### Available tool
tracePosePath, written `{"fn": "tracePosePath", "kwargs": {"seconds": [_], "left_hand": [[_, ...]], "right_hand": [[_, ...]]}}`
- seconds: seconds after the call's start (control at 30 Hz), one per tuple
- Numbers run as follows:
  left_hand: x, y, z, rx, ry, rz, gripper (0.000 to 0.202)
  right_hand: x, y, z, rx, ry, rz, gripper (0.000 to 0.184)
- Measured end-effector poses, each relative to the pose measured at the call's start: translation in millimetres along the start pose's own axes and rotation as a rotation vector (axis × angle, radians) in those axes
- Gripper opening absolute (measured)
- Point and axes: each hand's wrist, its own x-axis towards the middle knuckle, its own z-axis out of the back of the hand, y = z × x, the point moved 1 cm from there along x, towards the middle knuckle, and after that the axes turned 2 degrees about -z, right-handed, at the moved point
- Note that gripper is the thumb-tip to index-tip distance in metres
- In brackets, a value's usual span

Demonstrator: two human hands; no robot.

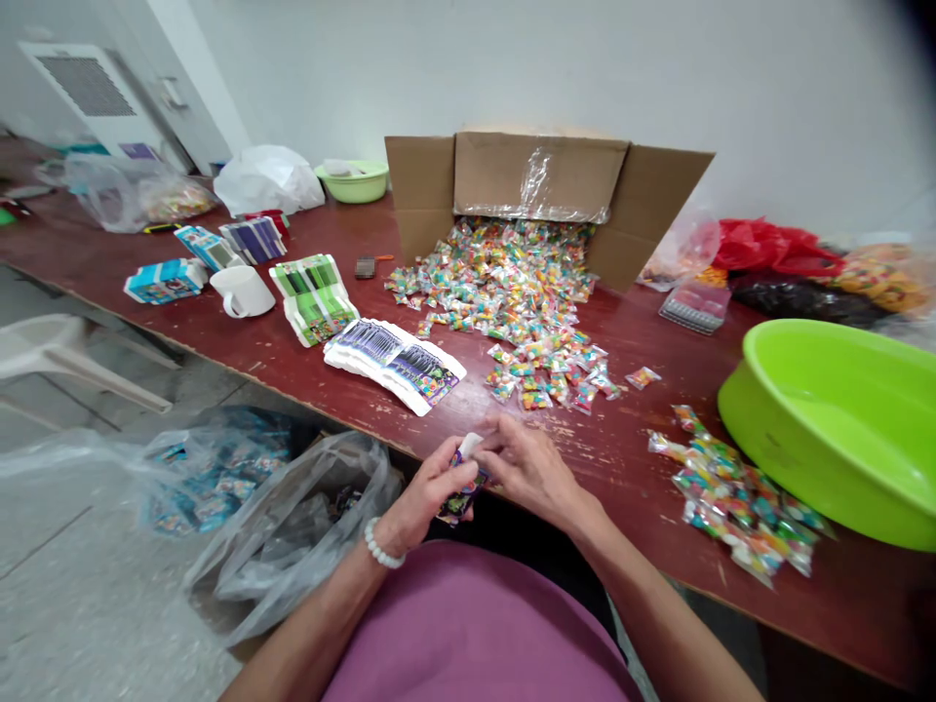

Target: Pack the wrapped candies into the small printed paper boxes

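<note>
In the head view, my left hand [431,489] is closed around a small purple printed box [457,502] just off the table's front edge. A white flap stands up at the top of the box. My right hand [532,470] has its bent fingers at that flap, and its fingertips are partly hidden. Beyond my hands lies a fanned stack of flat purple-and-white cartons [395,359], with a stack of green cartons [314,297] behind it. Wrapped candies [523,292] spill in a heap from a cardboard box [541,175] lying on its side.
A large green basin [840,429] stands at the right beside a smaller candy pile [746,497]. A white mug [243,292] and blue cartons [167,281] sit at the left. Below the table edge are a clear-bag-lined box [292,536] and a bag of blue packs [212,478].
</note>
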Motion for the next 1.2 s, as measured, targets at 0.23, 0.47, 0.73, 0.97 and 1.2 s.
{"fn": "tracePosePath", "kwargs": {"seconds": [0.23, 0.47, 0.73, 0.97, 1.2], "left_hand": [[3, 1, -1.8, -0.267, -0.119, 0.089, 0.048], [-1, -1, -9.9, -0.218, -0.134, -0.074, 0.040], [2, 2, -3.8, -0.459, -0.052, 0.135, 0.051], [3, -3, -1.8, -0.458, -0.126, 0.083, 0.052], [2, 0, -5.4, -0.303, -0.170, 0.090, 0.064]], "right_hand": [[-4, -12, -14, 0.339, -0.226, -0.111, 0.032], [-6, -18, -33, 0.630, -0.019, -0.235, 0.034], [-4, -12, -33, 0.052, -0.209, 0.148, 0.022], [-9, -6, -32, 0.376, -0.031, 0.005, 0.029], [2, -8, -33, 0.577, -0.044, -0.111, 0.022]]}}
